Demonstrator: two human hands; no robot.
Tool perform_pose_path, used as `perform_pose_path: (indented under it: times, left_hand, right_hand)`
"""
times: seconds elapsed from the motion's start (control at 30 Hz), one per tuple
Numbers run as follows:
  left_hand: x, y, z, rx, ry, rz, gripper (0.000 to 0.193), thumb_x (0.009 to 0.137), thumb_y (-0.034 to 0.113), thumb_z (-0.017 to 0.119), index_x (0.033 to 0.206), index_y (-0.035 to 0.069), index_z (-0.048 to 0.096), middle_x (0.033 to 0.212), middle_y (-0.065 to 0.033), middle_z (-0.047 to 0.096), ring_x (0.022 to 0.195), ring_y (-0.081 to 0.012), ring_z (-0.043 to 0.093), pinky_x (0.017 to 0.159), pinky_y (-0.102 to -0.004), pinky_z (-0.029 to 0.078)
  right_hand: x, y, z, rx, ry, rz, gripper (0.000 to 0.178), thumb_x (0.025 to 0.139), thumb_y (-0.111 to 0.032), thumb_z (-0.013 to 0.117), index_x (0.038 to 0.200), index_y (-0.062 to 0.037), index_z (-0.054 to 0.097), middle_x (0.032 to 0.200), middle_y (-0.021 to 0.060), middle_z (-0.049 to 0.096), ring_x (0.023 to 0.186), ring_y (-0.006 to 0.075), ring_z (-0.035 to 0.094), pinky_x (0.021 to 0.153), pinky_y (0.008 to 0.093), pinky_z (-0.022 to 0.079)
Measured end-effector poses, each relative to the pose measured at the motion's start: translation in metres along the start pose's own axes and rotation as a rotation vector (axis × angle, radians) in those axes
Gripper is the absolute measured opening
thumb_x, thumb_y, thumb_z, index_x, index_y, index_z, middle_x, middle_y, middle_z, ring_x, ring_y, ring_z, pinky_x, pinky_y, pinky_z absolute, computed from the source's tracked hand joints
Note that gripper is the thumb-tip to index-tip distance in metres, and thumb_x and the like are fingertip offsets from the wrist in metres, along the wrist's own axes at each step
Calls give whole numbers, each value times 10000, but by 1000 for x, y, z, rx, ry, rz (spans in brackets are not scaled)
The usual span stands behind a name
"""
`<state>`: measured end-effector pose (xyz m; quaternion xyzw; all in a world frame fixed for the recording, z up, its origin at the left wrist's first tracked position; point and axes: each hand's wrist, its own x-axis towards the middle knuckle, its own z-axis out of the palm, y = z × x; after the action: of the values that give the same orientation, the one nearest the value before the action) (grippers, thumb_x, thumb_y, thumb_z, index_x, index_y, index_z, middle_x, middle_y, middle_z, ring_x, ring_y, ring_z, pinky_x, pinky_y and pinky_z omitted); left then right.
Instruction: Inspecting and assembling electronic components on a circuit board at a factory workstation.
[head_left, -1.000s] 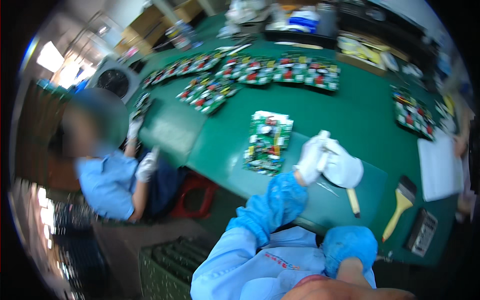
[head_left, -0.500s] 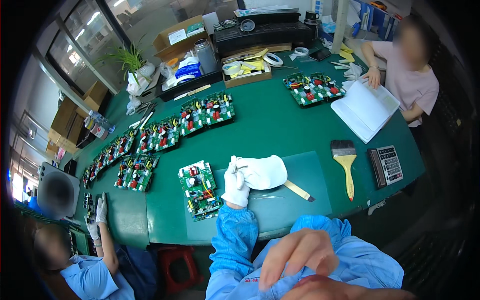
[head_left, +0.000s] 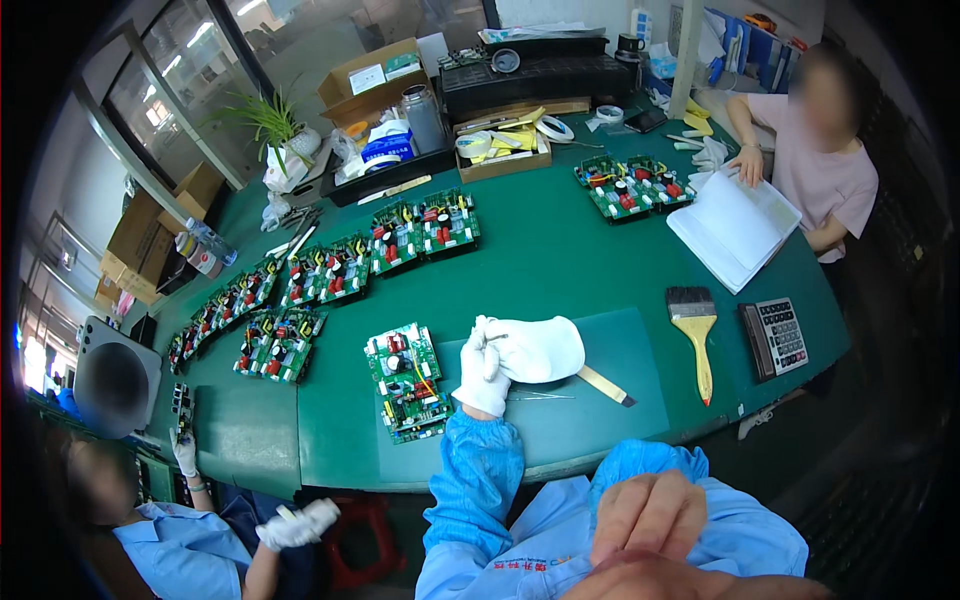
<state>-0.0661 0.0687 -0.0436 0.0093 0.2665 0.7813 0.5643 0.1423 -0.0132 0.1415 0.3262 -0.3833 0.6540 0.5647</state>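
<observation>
My left hand (head_left: 483, 370), in a white glove, is closed at the near middle of the table. It grips a loose white fabric piece (head_left: 545, 350) that looks like an empty glove. Bare and raised close to the lower edge of the view, my right hand (head_left: 650, 515) has its fingers bent and pressed together; whatever lies inside them is hidden. Left of my gloved hand lies a green circuit board (head_left: 405, 375) with white, red and black parts. A flat yellowish stick with a dark tip (head_left: 606, 386) and thin metal rods (head_left: 540, 396) lie beside the fabric.
Several circuit boards (head_left: 325, 268) stand in rows at left, others (head_left: 630, 185) at far right. A wide paintbrush (head_left: 692, 340) and a calculator (head_left: 780, 335) lie right. One co-worker sits behind an open notebook (head_left: 735, 228); another, with gloved hands (head_left: 298, 525), sits left. Boxes line the back.
My right hand's fingers have drawn together and shifted slightly right. The left keeps its grip on the white fabric. The left co-worker's one hand has left the table edge and come nearer.
</observation>
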Motion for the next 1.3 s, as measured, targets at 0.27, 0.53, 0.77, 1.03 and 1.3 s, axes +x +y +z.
perform_pose_path:
  times: [0.27,0.53,0.77,1.03,1.3]
  left_hand:
    - [-4,1,4,-15,44,4,154,984,230,478,973,86,529,748,-9,589,448,-93,482,567,-228,478]
    - [1,0,-7,-62,-97,-27,131,974,219,491,976,93,526,807,-29,603,493,-104,512,610,-242,490]
    - [-4,3,-9,47,80,40,130,976,217,485,1001,95,521,832,-25,605,493,-109,516,618,-241,490]
    - [5,-1,-20,110,-63,51,134,979,221,486,981,93,527,838,-22,604,576,-104,550,655,-249,494]
    - [-1,0,-5,-106,-139,-72,151,980,243,492,965,98,531,830,-26,606,698,-146,588,707,-276,505]
  right_hand:
    - [-3,22,31,-207,315,-237,105,796,43,656,772,41,555,870,238,580,744,358,599,630,439,588]
    - [2,21,33,-371,389,-362,173,831,-25,650,761,-34,492,787,148,546,670,267,543,520,321,526]
    - [8,24,33,-419,406,-302,189,863,-89,626,795,-44,455,819,114,491,717,244,525,523,305,489]
    - [1,27,37,-329,511,-257,201,858,-4,608,720,2,462,744,163,502,624,275,552,505,323,552]
    - [-2,17,6,-384,188,-174,150,800,15,624,709,60,513,732,287,629,497,319,606,423,340,524]
